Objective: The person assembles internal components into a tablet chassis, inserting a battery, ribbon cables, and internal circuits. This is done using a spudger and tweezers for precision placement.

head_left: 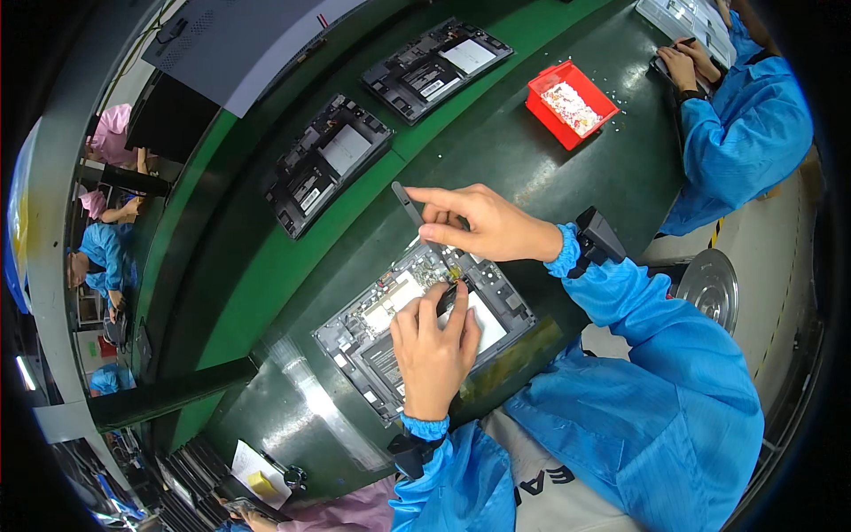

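An opened laptop base [363,324] lies on the green bench, its circuit board, battery and a white panel showing. My left hand [434,359] rests over its middle, thumb and index finger drawn together at the board by a small dark piece that the fingers partly hide. Above the far side of the base, my right hand [492,223] grips slim dark grey tweezers [409,209] between thumb and fingers. Their tips reach down toward a small yellow patch [456,273] on the board, close to my left fingertips; whether they touch it I cannot tell.
Two more opened laptop bases [328,164] [437,69] lie on the raised green ledge beyond. A red bin [572,105] of small white pieces stands at the far right, some scattered around it. A co-worker in blue [745,133] works past it. A metal stool [709,288] stands at right.
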Tool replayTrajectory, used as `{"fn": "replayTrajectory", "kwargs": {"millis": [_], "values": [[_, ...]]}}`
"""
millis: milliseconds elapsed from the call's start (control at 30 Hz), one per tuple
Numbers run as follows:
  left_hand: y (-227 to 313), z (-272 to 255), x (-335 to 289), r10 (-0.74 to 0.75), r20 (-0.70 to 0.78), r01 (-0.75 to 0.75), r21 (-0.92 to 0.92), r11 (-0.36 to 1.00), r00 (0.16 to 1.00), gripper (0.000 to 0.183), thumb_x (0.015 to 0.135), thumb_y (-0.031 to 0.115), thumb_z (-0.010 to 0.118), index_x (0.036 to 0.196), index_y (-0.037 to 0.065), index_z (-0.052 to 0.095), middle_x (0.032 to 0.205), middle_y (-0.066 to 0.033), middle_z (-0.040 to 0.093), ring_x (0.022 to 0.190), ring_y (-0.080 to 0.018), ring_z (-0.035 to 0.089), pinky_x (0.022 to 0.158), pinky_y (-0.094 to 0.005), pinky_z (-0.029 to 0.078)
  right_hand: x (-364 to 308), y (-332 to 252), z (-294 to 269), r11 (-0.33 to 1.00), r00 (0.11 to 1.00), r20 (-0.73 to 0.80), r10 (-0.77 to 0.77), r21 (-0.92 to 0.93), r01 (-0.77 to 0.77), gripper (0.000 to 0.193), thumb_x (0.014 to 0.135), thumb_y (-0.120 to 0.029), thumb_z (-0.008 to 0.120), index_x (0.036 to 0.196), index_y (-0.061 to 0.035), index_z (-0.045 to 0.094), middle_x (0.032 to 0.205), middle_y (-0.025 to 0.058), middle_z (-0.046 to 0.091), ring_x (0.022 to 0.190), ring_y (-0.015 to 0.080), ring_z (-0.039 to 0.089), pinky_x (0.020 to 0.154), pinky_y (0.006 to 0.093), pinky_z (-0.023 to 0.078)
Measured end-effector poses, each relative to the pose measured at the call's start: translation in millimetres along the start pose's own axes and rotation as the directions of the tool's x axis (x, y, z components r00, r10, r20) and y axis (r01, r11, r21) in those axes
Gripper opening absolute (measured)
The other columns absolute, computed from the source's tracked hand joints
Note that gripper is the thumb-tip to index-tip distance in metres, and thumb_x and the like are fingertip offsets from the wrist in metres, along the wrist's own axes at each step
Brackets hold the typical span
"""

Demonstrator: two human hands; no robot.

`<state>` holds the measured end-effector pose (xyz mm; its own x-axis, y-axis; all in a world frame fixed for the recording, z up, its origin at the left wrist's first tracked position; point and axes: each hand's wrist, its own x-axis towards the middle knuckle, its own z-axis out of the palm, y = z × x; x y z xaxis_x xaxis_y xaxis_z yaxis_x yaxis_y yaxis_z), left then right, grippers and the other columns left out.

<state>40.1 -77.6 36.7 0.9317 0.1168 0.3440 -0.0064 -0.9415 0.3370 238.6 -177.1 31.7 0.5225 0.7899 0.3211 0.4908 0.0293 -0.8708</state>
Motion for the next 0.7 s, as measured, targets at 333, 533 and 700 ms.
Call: {"fn": "replayTrajectory", "kwargs": {"millis": [333,533,700], "values": [[1,-1,6,0.033,0.005,-0.033,0.001,0.999,0.999,0.031,0.084,0.016,0.078,0.115,0.010,0.078,0.120,-0.0023,0.068,0.101,-0.0270,0.057,0.087,-0.0416,0.046,-2,7,6,0.984,0.999,0.007,-0.048,-0.173,0.048,0.048,0.098,-0.020,0.074,0.139,-0.0001,0.059,0.096,0.0120,0.076,0.080,0.0233,0.074,0.072,0.0350,0.058],[4,4,19,-0.071,0.006,0.071,-0.061,0.996,0.997,0.025,0.086,0.006,0.075,0.111,0.007,0.075,0.117,-0.0046,0.070,0.101,-0.0284,0.059,0.087,-0.0418,0.047,-4,-1,11,1.000,0.985,-0.173,0.018,-0.001,-0.019,0.034,0.100,-0.013,0.069,0.129,-0.0005,0.057,0.092,0.0112,0.072,0.078,0.0219,0.069,0.072,0.0333,0.055],[-5,-15,24,-0.253,-0.163,0.253,-0.023,0.967,0.954,0.037,0.089,0.003,0.073,0.125,0.002,0.068,0.135,-0.0188,0.061,0.120,-0.0380,0.057,0.106,-0.0477,0.044,-30,-19,-10,0.985,0.917,-0.363,0.167,0.025,-0.170,0.020,0.103,-0.013,0.059,0.117,0.0005,0.056,0.093,0.0183,0.065,0.082,0.0327,0.066,0.075,0.0394,0.051]]}}
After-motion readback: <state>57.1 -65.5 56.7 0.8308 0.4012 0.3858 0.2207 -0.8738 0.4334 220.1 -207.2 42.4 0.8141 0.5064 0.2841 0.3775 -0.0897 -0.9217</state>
